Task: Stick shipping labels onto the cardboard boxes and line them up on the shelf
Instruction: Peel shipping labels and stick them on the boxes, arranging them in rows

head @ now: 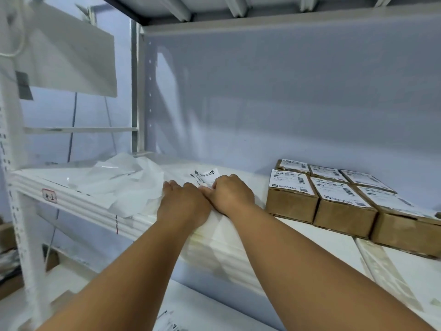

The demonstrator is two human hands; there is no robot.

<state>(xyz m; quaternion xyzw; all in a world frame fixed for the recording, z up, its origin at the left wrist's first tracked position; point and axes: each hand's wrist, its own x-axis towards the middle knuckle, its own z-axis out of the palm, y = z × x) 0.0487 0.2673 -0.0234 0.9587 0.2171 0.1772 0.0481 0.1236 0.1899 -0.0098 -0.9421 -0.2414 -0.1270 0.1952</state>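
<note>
Six brown cardboard boxes (343, 211) sit in two rows of three on the right of the white metal shelf (257, 177), touching one another, each with a white label on its lid. From where I stand, the work is at the middle of the shelf. The white printed shipping label (206, 176) lies there with its black barcode and text facing up, well apart from the boxes and just beside a heap of crumpled white backing paper (124, 185).

Both hands are close together, thumbs touching. The right hand (231, 193) has its fingers curled at the label's near edge and seems to pinch it. The left hand (183, 201) is bent down onto the paper next to it, and I cannot tell whether it grips anything.

I would say the label is being peeled from its backing. To do that well, one hand should pin the backing flat while the other lifts a corner slowly and low, so the sheet does not curl onto itself or tear. It looks like thin, limp paper, so fingers should stay off the sticky side and hold it by the edge only.
</note>
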